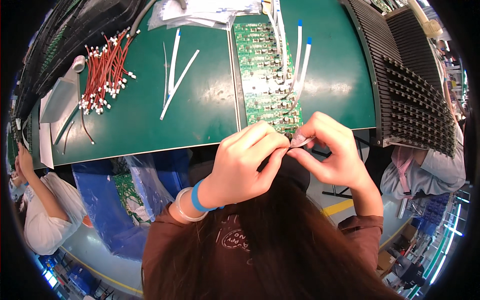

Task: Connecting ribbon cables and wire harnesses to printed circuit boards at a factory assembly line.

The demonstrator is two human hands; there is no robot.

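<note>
A panel of green circuit boards [260, 65] lies at the table's near edge. White flat ribbon cables with blue ends [303, 65] stand up from its right side. Just over the panel's near end, my left hand [250, 160] is closed in a pinch, its fingertips meeting those of my right hand. What the left fingertips hold is too small to make out. Between the thumb and index finger of my right hand [332, 155] is a thin whitish strip [303, 142], perhaps a flat cable, partly hidden by the fingers.
Loose white flat cables [176, 75] lie left of the panel, with a pile of red wires with white connectors [106, 75] beyond. Clear plastic bags [195, 12] lie at the back. A black slotted rack [410, 75] holding boards stands right. Co-workers sit at both sides.
</note>
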